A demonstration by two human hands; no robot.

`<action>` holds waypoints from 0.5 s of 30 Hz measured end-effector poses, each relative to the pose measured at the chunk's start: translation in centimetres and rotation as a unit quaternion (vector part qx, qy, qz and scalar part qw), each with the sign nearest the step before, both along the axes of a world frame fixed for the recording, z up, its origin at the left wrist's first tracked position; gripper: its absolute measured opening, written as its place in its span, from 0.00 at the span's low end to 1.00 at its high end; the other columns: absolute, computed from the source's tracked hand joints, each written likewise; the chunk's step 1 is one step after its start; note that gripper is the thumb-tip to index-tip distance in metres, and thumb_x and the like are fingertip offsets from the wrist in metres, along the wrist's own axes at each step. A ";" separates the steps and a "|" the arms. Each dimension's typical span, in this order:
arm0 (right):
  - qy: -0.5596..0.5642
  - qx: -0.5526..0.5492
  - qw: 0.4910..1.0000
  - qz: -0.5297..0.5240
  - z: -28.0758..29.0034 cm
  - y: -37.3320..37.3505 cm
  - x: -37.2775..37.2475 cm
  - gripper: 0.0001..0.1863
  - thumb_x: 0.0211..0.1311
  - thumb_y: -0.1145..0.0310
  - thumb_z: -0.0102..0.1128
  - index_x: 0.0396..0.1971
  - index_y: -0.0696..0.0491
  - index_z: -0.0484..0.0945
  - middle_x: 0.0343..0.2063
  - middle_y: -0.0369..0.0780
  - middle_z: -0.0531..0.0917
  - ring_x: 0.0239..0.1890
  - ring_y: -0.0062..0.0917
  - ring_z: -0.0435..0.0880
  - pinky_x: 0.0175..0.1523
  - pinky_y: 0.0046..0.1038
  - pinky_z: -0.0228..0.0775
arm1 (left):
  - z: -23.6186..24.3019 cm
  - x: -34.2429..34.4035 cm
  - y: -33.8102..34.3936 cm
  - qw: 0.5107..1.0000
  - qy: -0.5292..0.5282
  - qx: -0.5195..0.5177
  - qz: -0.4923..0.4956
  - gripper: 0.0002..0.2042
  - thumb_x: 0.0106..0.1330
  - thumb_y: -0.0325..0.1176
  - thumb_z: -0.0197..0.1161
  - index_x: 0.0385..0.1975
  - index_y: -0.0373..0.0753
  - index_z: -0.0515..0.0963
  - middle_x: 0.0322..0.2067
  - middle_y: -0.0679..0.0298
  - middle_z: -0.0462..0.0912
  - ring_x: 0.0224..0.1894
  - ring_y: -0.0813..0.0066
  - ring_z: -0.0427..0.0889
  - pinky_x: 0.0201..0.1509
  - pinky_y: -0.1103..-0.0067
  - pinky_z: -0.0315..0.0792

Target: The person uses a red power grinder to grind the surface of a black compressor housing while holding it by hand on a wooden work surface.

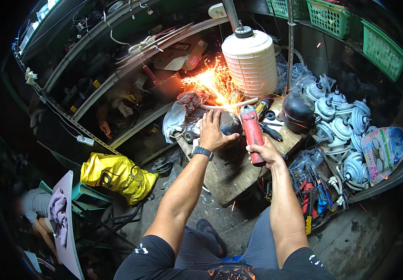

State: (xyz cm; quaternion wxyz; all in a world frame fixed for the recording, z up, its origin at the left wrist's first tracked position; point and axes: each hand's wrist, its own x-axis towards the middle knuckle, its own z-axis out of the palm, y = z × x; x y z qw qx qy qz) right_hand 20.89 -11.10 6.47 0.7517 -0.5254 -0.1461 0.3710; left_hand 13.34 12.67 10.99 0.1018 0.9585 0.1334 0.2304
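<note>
A red angle grinder [252, 132] is gripped by my right hand [267, 153], its fingers wrapped around the rear of the body. Bright orange sparks [213, 86] spray from the grinder's head up and to the left. My left hand [212, 132], with a watch at the wrist, lies with fingers stretched out against a dark rounded metal piece [230, 122]. That piece rests on a wooden worktable [229, 184], left of the grinder. The contact point at the grinder's disc is hidden by glare. A grey and brown rag [180, 116] lies beyond my left hand.
A black dome [298, 112] and pliers [272, 133] lie right of the grinder. Behind stands a white ribbed drum [249, 63]. Grey-white motor parts [341, 126] pile up at right, near hand tools [320, 196]. A yellow bag [117, 177] sits left; another person [38, 210] is at far left.
</note>
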 end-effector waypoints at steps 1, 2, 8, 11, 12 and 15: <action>-0.006 0.008 1.000 0.015 0.0 -0.2 0.2 0.30 0.55 0.75 0.80 0.53 0.54 0.69 0.32 0.39 0.83 0.22 0.26 0.85 0.27 0.31 0.83 | 0.1 0.1 -0.2 1.000 0.000 0.000 0.000 0.62 0.44 0.70 0.81 0.77 0.38 0.64 0.77 0.41 0.62 0.80 0.38 0.57 0.83 0.49 0.52; -0.012 0.015 0.999 0.030 0.0 -0.3 0.5 0.30 0.55 0.75 0.80 0.53 0.54 0.69 0.31 0.39 0.83 0.21 0.26 0.85 0.27 0.30 0.83 | 0.1 0.3 -0.4 1.000 0.001 0.000 -0.001 0.62 0.44 0.70 0.82 0.77 0.38 0.65 0.77 0.41 0.63 0.80 0.38 0.57 0.83 0.49 0.52; -0.020 0.003 1.000 0.019 0.3 -1.0 0.0 0.26 0.56 0.74 0.78 0.52 0.54 0.74 0.31 0.37 0.83 0.23 0.24 0.84 0.28 0.30 0.84 | 0.0 0.0 -0.1 1.000 0.007 0.001 0.007 0.62 0.44 0.70 0.81 0.77 0.38 0.65 0.77 0.41 0.62 0.80 0.37 0.57 0.83 0.49 0.53; -0.013 0.016 1.000 0.000 0.1 -0.7 0.0 0.22 0.55 0.75 0.79 0.47 0.55 0.77 0.30 0.37 0.84 0.21 0.25 0.84 0.27 0.30 0.83 | 0.0 0.2 -0.3 1.000 0.004 0.001 0.001 0.62 0.44 0.71 0.81 0.77 0.38 0.65 0.77 0.41 0.62 0.80 0.37 0.57 0.83 0.49 0.52; -0.010 0.017 1.000 -0.009 -0.1 -0.6 0.2 0.21 0.55 0.75 0.79 0.46 0.55 0.78 0.30 0.37 0.84 0.21 0.24 0.84 0.27 0.30 0.83 | 0.0 0.4 -0.3 1.000 0.002 0.002 -0.003 0.62 0.44 0.71 0.81 0.77 0.38 0.65 0.77 0.41 0.62 0.80 0.37 0.57 0.83 0.48 0.52; -0.024 0.033 0.999 0.026 -0.1 -0.2 0.4 0.21 0.55 0.75 0.79 0.46 0.55 0.78 0.31 0.37 0.84 0.20 0.24 0.84 0.28 0.30 0.83 | -0.4 0.1 0.2 1.000 -0.013 0.006 -0.005 0.63 0.44 0.71 0.81 0.78 0.38 0.64 0.77 0.41 0.62 0.80 0.37 0.57 0.83 0.48 0.52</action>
